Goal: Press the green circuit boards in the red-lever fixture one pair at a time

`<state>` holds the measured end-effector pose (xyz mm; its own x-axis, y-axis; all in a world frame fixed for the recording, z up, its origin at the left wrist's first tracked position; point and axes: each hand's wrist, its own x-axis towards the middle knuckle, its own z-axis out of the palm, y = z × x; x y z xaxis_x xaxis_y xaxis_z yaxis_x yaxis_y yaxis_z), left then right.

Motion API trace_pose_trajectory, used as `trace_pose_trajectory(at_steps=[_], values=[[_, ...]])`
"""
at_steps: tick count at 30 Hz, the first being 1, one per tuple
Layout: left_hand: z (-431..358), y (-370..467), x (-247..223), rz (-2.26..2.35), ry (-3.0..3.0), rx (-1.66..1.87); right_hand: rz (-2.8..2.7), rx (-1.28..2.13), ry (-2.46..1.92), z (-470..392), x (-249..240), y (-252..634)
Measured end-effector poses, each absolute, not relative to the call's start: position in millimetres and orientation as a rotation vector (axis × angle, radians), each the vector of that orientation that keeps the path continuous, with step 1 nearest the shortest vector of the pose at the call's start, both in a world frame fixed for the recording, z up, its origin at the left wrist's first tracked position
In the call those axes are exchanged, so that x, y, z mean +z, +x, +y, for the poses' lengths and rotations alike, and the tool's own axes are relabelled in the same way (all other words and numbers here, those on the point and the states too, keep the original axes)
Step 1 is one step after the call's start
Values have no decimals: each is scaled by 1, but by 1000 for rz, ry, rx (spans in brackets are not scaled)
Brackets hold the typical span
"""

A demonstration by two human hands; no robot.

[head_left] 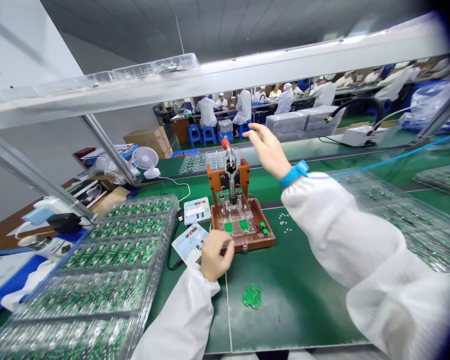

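A test fixture [243, 200] with an orange-brown frame and box base stands mid-bench. Its metal toggle clamp is upright, tipped by a red knob [225, 143]. Two green circuit boards [243, 225] lie under its clear plate. My right hand [268, 150], wearing a blue wrist strap [294, 173], is raised right of the knob, fingers stretched and apart, holding nothing. My left hand [215, 254] is curled at the base's front left corner; whatever its fingers may hold is hidden. A loose green circuit board [252, 296] lies on the bench nearer me.
Plastic trays of circuit boards [116, 250] are stacked at left, with more trays [405, 215] at right. Two small display boxes [197, 211] sit left of the fixture. Small white bits [284, 222] lie to its right. A white fan [145, 159] stands behind. People work in the background.
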<state>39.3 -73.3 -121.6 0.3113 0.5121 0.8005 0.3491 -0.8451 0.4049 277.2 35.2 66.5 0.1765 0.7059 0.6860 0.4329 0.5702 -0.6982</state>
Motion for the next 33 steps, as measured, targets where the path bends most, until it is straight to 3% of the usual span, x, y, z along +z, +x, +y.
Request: trace_pose_trajectory(at_steps=[4, 9, 17, 25, 33], values=[[-87, 53, -127, 412, 2601, 1253, -1516, 582, -1136, 67, 106, 253], [-89, 60, -136, 322, 2599, 1051, -1702, 251, -825, 14, 118, 235], [-83, 62, -145, 297, 2641, 1025, -1747, -46, -818, -97, 54, 222], [-83, 64, -146, 334, 2572, 1052, -1787, 1, -703, -89, -13, 227], [-81, 68, -146, 324, 2478, 996, -1717, 53, -690, -87, -26, 220]])
